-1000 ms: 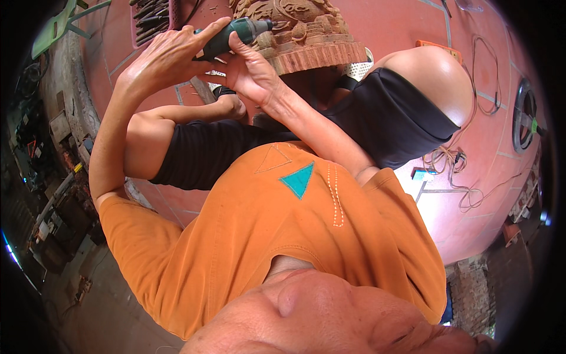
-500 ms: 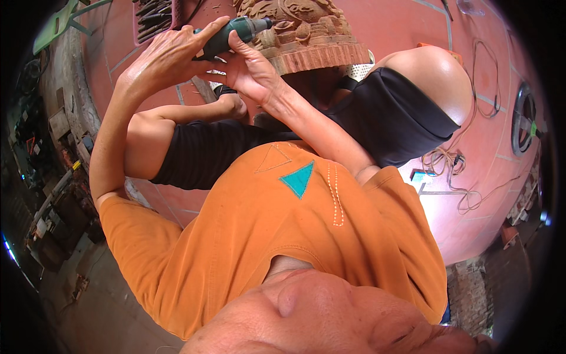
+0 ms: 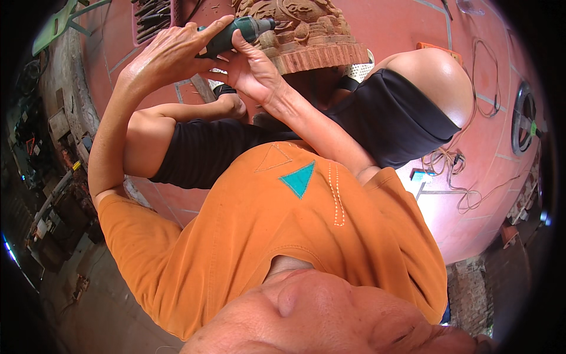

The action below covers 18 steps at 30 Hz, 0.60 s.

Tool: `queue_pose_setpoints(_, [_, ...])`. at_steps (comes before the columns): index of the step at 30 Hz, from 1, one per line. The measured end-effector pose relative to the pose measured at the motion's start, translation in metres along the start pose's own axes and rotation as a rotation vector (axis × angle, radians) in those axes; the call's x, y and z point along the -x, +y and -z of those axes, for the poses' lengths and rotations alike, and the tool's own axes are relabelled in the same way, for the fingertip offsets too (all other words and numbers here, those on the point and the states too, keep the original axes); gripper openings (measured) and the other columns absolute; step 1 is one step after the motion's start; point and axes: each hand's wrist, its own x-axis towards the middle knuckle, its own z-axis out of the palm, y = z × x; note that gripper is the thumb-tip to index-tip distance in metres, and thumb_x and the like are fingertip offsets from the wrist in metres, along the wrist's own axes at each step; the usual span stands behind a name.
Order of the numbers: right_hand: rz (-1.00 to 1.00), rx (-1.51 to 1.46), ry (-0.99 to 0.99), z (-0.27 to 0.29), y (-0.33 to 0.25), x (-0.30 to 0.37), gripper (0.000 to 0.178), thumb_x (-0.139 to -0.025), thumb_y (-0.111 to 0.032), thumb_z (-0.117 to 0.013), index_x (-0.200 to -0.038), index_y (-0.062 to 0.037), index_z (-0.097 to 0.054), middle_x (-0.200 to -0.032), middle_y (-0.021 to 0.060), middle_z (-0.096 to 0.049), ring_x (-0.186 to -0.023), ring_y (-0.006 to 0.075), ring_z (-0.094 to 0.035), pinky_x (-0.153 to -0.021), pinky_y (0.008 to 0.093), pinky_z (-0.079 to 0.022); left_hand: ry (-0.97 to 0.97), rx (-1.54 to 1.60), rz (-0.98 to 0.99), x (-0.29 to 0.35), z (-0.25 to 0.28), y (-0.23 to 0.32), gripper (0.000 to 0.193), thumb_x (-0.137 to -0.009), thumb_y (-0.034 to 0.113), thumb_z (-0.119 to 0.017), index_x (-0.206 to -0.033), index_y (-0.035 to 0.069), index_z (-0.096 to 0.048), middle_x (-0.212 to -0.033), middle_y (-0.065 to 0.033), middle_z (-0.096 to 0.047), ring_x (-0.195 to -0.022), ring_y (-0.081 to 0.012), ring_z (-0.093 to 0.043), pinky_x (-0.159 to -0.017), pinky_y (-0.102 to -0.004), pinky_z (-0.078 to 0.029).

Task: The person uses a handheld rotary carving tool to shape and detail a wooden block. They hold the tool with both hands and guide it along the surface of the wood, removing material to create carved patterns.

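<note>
A dark green rotary tool [image 3: 236, 33] lies between my hands at the top of the view, its nose pointing right toward a carved wooden piece [image 3: 318, 54]. My left hand [image 3: 168, 59] grips its rear end, with the index finger stretched along the top. Under the body, my right hand [image 3: 253, 74] supports the tool, thumb raised against its side and fingers reaching toward those of my left hand. The carving has raised relief above a reddish, ribbed base, and its top runs out of view. Whether the bit touches the wood I cannot tell.
A pink basket [image 3: 175, 13] of chisel-like tools stands at upper left, near a green chair [image 3: 56, 26]. Brown cords [image 3: 451, 159] trail over the red tiled floor at right, near a black ring-shaped object [image 3: 522, 118]. Cluttered items line the left edge.
The tool and both hands have shifted very slightly to the right. My grip looks the same, and the carving stays in place.
</note>
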Motion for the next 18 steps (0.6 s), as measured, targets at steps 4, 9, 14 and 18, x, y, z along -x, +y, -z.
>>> queue_pose_setpoints(4, [0.000, 0.005, 0.000, 0.0010, 0.0005, -0.0009, 0.047, -0.087, -0.041, -0.065, -0.125, -0.0164, -0.051, -0.116, 0.0065, -0.063, -0.112, 0.0266, -0.058, -0.095, 0.0567, -0.045, -0.012, 0.008, 0.001, -0.0002, 0.0013, -0.0007, 0.086, -0.078, 0.029, -0.075, -0.150, 0.027, -0.027, -0.088, -0.0163, -0.059, -0.080, -0.0326, -0.062, -0.070, -0.0430, -0.048])
queue_pose_setpoints(9, [-0.008, 0.019, 0.005, 0.0017, 0.0023, -0.0029, 0.047, -0.087, -0.041, -0.065, -0.125, -0.0168, -0.050, -0.118, 0.0071, -0.062, -0.112, 0.0277, -0.058, -0.095, 0.0572, -0.044, -0.032, 0.011, 0.026, 0.0024, 0.0012, -0.0021, 0.086, -0.078, 0.027, -0.074, -0.150, 0.026, -0.027, -0.087, -0.0168, -0.059, -0.081, -0.0335, -0.062, -0.071, -0.0436, -0.048])
queue_pose_setpoints(14, [-0.018, 0.021, 0.003, 0.0027, 0.0042, -0.0042, 0.048, -0.087, -0.041, -0.065, -0.125, -0.0169, -0.050, -0.118, 0.0078, -0.061, -0.112, 0.0286, -0.058, -0.096, 0.0572, -0.044, -0.029, 0.038, 0.025, 0.0053, -0.0005, -0.0041, 0.085, -0.079, 0.029, -0.073, -0.150, 0.027, -0.027, -0.088, -0.0176, -0.059, -0.081, -0.0340, -0.062, -0.071, -0.0437, -0.048])
queue_pose_setpoints(18, [-0.033, 0.022, 0.000, 0.0042, 0.0052, -0.0048, 0.048, -0.087, -0.041, -0.065, -0.125, -0.0167, -0.049, -0.117, 0.0078, -0.062, -0.112, 0.0289, -0.058, -0.096, 0.0571, -0.044, -0.025, 0.033, 0.037, 0.0071, -0.0025, -0.0044, 0.084, -0.079, 0.031, -0.072, -0.150, 0.027, -0.027, -0.088, -0.0180, -0.059, -0.081, -0.0345, -0.063, -0.070, -0.0443, -0.048])
